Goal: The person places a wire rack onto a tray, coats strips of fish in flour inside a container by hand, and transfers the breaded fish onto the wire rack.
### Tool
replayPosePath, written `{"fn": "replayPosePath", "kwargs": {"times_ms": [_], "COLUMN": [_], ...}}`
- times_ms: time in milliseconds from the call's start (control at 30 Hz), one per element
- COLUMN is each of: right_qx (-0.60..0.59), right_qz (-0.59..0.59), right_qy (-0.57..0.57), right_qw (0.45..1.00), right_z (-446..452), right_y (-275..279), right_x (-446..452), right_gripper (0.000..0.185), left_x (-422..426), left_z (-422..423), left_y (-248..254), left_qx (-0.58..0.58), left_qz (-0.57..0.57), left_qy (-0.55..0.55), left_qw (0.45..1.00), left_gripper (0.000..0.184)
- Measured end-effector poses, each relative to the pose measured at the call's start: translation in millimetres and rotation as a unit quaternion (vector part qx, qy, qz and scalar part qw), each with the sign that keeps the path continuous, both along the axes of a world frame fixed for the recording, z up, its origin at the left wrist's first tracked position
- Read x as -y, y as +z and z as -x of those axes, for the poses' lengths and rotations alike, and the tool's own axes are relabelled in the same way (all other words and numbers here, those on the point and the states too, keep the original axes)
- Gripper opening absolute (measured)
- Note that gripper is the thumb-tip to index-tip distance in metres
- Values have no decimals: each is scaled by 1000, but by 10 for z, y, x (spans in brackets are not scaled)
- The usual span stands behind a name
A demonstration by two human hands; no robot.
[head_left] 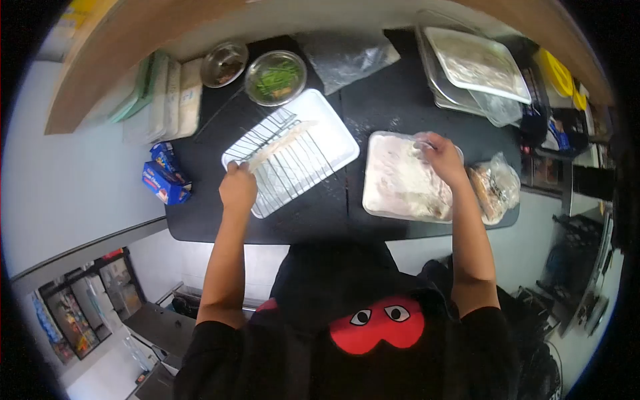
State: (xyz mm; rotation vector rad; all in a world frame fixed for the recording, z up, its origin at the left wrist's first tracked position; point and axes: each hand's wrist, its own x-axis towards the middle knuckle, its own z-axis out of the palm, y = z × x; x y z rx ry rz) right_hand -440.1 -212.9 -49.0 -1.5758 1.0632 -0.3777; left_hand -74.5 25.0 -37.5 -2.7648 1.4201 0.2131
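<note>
A wire rack [308,155] lies tilted across a white tray [337,130]. On the rack rests a long, pale, white-dusted strip [283,145]; its kind I cannot make out. My left hand [238,189] is closed on the near left edge of the rack, close to one end of the strip. A second white tray [371,200] on the right is covered with white powder [403,173], which looks like flour. Over its far right corner is my right hand [443,157], fingers bent together at the powder. Whatever they grip is hidden.
At the back stand a metal bowl of green vegetables [277,77], a smaller bowl [225,65] and a plastic bag [347,57]. Blue boxes [165,180] sit left. A clear bag of brownish food [495,187] lies right of the powder tray, with stacked trays [477,63] behind.
</note>
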Motion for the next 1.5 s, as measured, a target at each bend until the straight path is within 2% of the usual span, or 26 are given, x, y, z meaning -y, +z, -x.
{"fn": "replayPosePath", "kwargs": {"times_ms": [33, 100, 167, 200, 233, 267, 300, 367, 467, 600, 633, 733, 833, 933, 967, 1067, 1167, 1233, 1333, 1467, 1500], "right_qx": [-11, -112, -227, -200, -222, -242, -265, -309, -294, -212, -171, -99, -71, 67, 86, -22, -96, -43, 4, 31, -20], "right_qz": [-22, 24, 70, 96, 123, 149, 185, 257, 263, 325, 285, 74, -62, -150, -141, -132, -122, -144, -153, -161, -129], "right_qy": [-31, -20, -8, 1, 34, 68, 56, 32, 67, 66, 68, 44, 72, 46, 72, 166, 175, 194, 181, 228, 248], "right_qw": [999, 993, 971, 975, 967, 956, 945, 915, 916, 919, 941, 991, 993, 985, 984, 977, 972, 970, 971, 960, 960], "right_z": [215, 567, 648, 770, 818, 825, 821, 798, 740, 781, 781, 807, 862, 898, 891, 857, 839, 846, 784, 622, 633], "right_y": [-25, -83, 200, -33, -138, -227, -376, -618, -432, -425, -406, -337, -471, -490, -475, -300, -122, -83, 48, 159, 197], "right_x": [-94, -302, -525, -607, -675, -746, -822, -953, -974, -893, -842, -701, -424, -290, -248, -85, 24, 70, 67, 132, 138], "right_gripper": [27, 26, 25, 20, 21, 23, 23, 25, 28, 22, 21, 23, 19, 15, 16, 19, 24, 27, 27, 27, 27], "left_x": [43, 208, 402, 520, 640, 746, 814, 974, 1118, 1268, 1260, 1223, 1311, 1542, 1637, 1854, 2008, 2051, 2063, 2109, 2121], "left_z": [92, 360, 690, 984, 1244, 1488, 1662, 1994, 2303, 2345, 2357, 2528, 2534, 2440, 2386, 2314, 2235, 2148, 2082, 2214, 2207], "left_y": [27, 46, -19, 92, 123, 142, -44, -213, -407, -501, -469, -392, -553, -522, -574, -384, -170, -130, -110, 55, 142], "left_qx": [-2, -45, -129, -188, -230, -287, -315, -303, -249, -203, -228, -251, -287, -519, -538, -571, -572, -579, -618, -538, -519], "left_qz": [24, 94, 159, 147, 166, 139, 135, 69, -1, 6, 46, 122, 136, -10, -34, -66, -113, -123, -118, -183, -196], "left_qy": [-32, -116, -208, -239, -298, -327, -360, -395, -399, -450, -470, -438, -413, -263, -274, -292, -294, -304, -351, -393, -389], "left_qw": [999, 988, 956, 941, 911, 890, 868, 864, 883, 869, 852, 854, 853, 813, 797, 764, 758, 746, 694, 723, 736], "left_gripper": [20, 22, 22, 20, 20, 20, 22, 29, 26, 32, 29, 28, 21, 22, 17, 16, 11, 9, 10, 14, 14]}}
